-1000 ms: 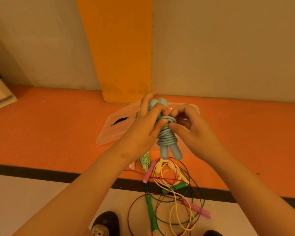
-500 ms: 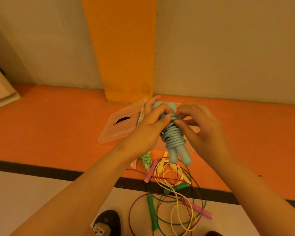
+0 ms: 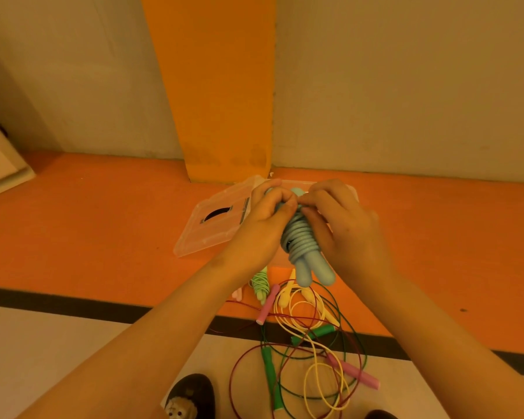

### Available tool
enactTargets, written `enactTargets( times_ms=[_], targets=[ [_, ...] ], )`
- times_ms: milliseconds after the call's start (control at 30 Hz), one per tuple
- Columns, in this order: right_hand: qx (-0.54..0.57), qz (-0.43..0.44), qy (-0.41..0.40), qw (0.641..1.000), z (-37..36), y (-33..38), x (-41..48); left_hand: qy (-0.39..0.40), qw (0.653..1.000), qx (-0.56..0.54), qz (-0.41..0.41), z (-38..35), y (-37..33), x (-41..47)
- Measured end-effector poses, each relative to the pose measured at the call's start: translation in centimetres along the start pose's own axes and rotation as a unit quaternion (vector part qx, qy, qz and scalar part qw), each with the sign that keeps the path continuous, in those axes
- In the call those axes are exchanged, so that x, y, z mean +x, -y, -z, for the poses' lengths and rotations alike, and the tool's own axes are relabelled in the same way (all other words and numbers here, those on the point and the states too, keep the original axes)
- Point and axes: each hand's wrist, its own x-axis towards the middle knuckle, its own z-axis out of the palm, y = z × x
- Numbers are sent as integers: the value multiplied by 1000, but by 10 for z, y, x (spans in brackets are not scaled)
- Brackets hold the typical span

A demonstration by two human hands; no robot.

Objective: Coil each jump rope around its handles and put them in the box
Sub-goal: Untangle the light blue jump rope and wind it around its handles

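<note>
Hidden first: upper ends of the blue jump rope (image 3: 303, 246) buried under the fingertips of both hands, fastening of the cord's end impossible to make out. Left grip (image 3: 263, 225) curled round the top of the bundle from the left, thumb and forefinger pinching at the uppermost turns. Right grip (image 3: 345, 231) curled against the right side, fingertips pinching at the same spot. Both clenched on the rope.

Held in the air above the box (image 3: 354, 192), seen only as a sliver of clear rim beside the right knuckles, the rest covered by hands and rope. Clear lid (image 3: 212, 228) flat on the orange floor (image 3: 73, 237) just left of the box, with a dark oval opening and a dark strip at one edge — too small to read, if lettered at all.

Two handles side by side, bound in tight turns of cord. Long axis tilted, rounded butts free of the coils, pointing down toward the wearer and a little to the right.

Lower down on the floor: a small green coiled rope (image 3: 260, 284), partly behind the left wrist. Beside it a loose tangle — yellow rope (image 3: 285, 297), green handle (image 3: 268, 367), pink handle (image 3: 360, 375), thin red cord (image 3: 233, 379) — too overlapped to match cords to handles. At the bottom edge, a dark shoe (image 3: 194, 391), cut off.
</note>
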Motion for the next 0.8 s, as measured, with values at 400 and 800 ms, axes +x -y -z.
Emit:
enactTargets(
  times_ms=[400, 800],
  targets=[
    [88, -45, 38, 994, 0, 1, -2, -38, 999, -6, -26, 2, 3, 6],
    [217, -139, 80, 963, -7, 1, -4, -99, 984, 60, -132, 0, 11, 15]
  ],
)
